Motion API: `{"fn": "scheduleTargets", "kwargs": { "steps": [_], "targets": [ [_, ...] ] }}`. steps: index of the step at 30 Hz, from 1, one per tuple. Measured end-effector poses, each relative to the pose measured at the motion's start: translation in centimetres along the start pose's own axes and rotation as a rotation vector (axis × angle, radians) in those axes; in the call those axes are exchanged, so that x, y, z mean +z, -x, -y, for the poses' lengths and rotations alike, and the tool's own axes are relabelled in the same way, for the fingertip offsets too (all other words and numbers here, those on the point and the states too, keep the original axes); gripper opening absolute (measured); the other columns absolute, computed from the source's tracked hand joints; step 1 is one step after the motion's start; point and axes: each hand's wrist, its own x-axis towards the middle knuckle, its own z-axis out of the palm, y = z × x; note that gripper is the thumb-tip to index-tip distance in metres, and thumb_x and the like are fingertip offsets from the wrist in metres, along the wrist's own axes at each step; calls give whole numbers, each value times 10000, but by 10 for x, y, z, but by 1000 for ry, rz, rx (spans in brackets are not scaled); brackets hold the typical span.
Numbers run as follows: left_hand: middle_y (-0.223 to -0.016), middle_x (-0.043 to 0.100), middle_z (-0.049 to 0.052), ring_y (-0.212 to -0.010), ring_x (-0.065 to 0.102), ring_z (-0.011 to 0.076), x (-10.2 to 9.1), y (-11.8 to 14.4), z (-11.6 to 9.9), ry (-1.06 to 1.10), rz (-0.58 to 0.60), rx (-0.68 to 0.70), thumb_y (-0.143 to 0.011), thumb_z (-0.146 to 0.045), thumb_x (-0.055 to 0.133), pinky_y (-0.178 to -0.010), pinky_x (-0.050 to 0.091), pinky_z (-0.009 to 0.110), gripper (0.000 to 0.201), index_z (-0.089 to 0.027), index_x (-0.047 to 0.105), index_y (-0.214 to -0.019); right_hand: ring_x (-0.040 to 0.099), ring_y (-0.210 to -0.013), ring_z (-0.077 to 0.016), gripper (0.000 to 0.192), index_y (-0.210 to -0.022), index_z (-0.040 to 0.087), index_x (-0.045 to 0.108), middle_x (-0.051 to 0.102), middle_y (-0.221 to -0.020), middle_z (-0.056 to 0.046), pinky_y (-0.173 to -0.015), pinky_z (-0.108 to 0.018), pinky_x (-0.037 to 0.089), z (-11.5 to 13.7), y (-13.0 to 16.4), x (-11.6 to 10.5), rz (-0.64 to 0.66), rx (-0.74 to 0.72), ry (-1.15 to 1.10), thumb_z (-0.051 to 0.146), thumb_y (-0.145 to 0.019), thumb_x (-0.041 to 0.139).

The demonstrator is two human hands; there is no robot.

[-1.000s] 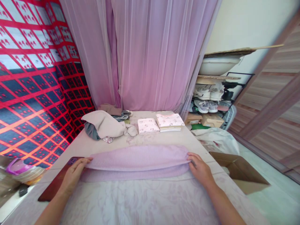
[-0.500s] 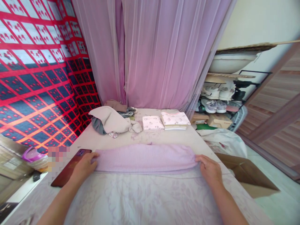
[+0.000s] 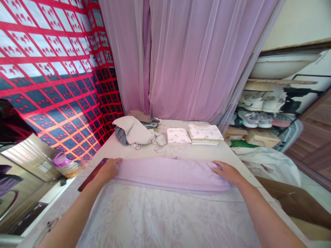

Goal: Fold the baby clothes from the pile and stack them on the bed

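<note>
Centrally, folded lilac knit garment (image 3: pixel 169 173) lying flat across the bed (image 3: pixel 160 220), left hand (image 3: pixel 108 169) pressing its left end, right hand (image 3: pixel 227 172) on its right end, fingers flat, unclenched, dark phone (image 3: pixel 91 170) just beside left hand.

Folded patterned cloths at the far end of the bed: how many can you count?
2: a smaller one left, beside the heap of unfolded clothes, and a larger one right, on a plain folded piece; others may be hidden.
</note>
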Motion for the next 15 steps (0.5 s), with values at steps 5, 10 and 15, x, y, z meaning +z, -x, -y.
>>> {"fn": "scheduleTargets", "kwargs": {
  "steps": [5,10,15],
  "targets": [
    [-1253,582,66,-1142,555,203,3,6,7,163,58,20,-637,-127,488,-916,467,280,686,-167,494,-1322,651,-993,-249,374,-1077,211,694,703,-1092,-75,-827,-317,488,-7,4,0,-32,37,49,387,-812,499],
    [-1273,564,119,-1146,567,233,3,8,6,-3,53,-33,-661,-102,501,-954,457,331,651,-162,519,-1309,652,-980,-247,373,-1130,222,673,698,-1095,-82,-807,-330,494,2,5,-2,-32,80,154,326,-826,484],
    [-1359,533,111,-1240,503,262,12,7,-21,-103,-152,171,-706,-94,487,-1065,381,416,538,-182,603,-1224,560,-1167,-227,429,-1194,261,644,622,-1266,-45,-967,-359,436,58,1,-9,-228,-127,160,186,-809,472]
  ]
}}
